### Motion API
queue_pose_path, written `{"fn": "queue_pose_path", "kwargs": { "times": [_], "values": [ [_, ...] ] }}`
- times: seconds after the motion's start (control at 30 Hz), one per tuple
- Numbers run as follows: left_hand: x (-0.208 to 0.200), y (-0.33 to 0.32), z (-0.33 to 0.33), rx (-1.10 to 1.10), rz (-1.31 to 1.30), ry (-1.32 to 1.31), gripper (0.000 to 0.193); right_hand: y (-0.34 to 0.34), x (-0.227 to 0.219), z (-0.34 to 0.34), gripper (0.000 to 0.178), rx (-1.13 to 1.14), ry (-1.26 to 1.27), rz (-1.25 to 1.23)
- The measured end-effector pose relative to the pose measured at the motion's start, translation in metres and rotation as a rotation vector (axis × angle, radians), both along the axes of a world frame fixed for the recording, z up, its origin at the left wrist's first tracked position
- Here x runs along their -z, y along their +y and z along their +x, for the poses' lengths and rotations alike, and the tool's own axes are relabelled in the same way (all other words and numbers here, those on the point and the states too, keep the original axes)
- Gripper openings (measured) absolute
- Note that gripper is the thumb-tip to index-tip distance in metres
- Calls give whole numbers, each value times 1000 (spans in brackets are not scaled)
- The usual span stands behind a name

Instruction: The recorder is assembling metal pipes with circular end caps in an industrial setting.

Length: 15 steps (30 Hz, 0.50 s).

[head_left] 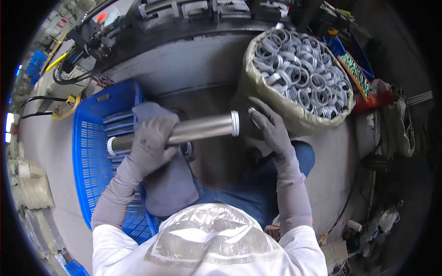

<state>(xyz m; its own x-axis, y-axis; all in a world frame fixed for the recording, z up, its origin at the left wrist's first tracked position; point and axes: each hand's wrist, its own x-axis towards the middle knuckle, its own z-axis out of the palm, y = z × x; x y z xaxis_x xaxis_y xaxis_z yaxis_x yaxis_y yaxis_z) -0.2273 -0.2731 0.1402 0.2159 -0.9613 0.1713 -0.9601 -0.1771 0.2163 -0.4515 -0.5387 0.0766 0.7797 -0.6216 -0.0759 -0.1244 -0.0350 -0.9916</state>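
A shiny metal tube (202, 129) lies nearly level across my lap, with a pale ring (235, 123) round its right end and a similar band (111, 146) at its left end. Gloved in grey, my left hand (154, 142) is closed over the tube left of its middle. Just off the right end is my right hand (269, 124), also gloved, its fingers stretched out and apart from the tube. A small pale spot shows at one of its fingertips; I cannot tell what it is. Beneath the tube, a grey pad (172, 184) covers my left thigh.
A blue plastic basket (85, 170) with several tubes inside stands at my left. To the front right is a woven sack (258, 78) heaped with pale rings. Dark machinery (184, 23) runs along the far side. A blue bin (359, 55) sits beyond the sack.
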Motion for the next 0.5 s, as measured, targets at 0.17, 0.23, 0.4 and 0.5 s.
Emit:
{"fn": "queue_pose_path", "kwargs": {
  "times": [0.17,0.23,0.4,0.5],
  "values": [
    [-12,4,13,19,168,-16,66,9,-13,-9,51,-6,90,202],
    [-31,-15,26,18,65,-74,67,10,-12,-1,50,-74,145,132],
    [-52,-86,45,-19,-177,-264,68,11,44,31,53,-303,229,-314],
    [-43,-113,41,-36,-136,-247,70,14,76,47,52,-370,316,-226]
  ]
}}
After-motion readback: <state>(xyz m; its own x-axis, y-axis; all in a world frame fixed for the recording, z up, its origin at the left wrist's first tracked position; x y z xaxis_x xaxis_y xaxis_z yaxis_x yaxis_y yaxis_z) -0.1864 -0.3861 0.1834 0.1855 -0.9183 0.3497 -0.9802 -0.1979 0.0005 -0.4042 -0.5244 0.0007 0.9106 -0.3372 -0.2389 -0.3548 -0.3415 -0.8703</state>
